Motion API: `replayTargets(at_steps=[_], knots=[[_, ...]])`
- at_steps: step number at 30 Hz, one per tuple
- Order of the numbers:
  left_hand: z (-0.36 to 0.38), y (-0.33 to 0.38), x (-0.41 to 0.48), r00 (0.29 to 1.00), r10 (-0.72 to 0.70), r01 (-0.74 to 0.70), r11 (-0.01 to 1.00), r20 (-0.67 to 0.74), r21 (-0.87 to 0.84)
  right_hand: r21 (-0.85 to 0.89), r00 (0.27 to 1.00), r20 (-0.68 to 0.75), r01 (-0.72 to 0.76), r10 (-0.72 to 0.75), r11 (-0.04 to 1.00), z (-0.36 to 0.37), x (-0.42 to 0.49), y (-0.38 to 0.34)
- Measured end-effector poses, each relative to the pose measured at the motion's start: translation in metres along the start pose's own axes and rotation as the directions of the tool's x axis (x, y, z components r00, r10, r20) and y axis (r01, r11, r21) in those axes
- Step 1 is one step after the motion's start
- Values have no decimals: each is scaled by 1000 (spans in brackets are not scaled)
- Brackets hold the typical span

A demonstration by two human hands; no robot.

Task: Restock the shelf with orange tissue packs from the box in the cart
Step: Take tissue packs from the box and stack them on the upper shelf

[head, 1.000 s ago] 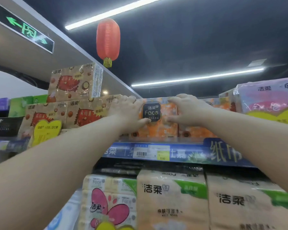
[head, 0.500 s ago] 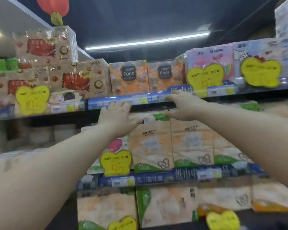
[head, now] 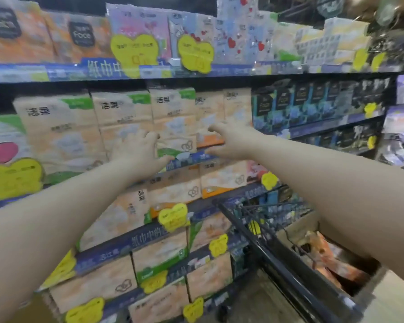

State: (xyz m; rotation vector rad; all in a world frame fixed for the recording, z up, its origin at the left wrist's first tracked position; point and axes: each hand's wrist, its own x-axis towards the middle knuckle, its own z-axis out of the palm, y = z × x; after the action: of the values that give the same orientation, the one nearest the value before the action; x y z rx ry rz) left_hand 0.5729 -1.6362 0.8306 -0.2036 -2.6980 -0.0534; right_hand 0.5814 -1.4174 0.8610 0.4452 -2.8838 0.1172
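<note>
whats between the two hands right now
In the head view, a peach tissue pack with a green corner, on the shelf behind, fills the gap between left hand and right hand.

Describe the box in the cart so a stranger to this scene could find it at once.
Look low on the right, where a black wire cart stands before the shelves. Inside it sits an open brown cardboard box with orange packs showing. Unlike the printed packs on the shelves, it is plain and sits behind wire.
</note>
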Motion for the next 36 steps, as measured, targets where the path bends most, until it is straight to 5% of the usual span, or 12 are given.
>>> replayTargets(at_steps=[8, 16, 26, 36], knots=[[61, 227, -13, 968, 199, -182, 976, 155, -119, -61, 958, 127, -252, 258, 966, 16, -146, 187], [111, 423, -40, 889, 370, -336, 927, 270, -167, -130, 893, 246, -356, 378, 925, 29, -253, 340], [187, 519, -43, 817, 376, -328, 927, 437, -184, -58, 855, 333, -402, 397, 914, 84, -290, 437], [332, 583, 16, 724, 312, -145, 941, 616, -306, -109, 747, 476, -474, 464, 874, 154, -231, 562]])
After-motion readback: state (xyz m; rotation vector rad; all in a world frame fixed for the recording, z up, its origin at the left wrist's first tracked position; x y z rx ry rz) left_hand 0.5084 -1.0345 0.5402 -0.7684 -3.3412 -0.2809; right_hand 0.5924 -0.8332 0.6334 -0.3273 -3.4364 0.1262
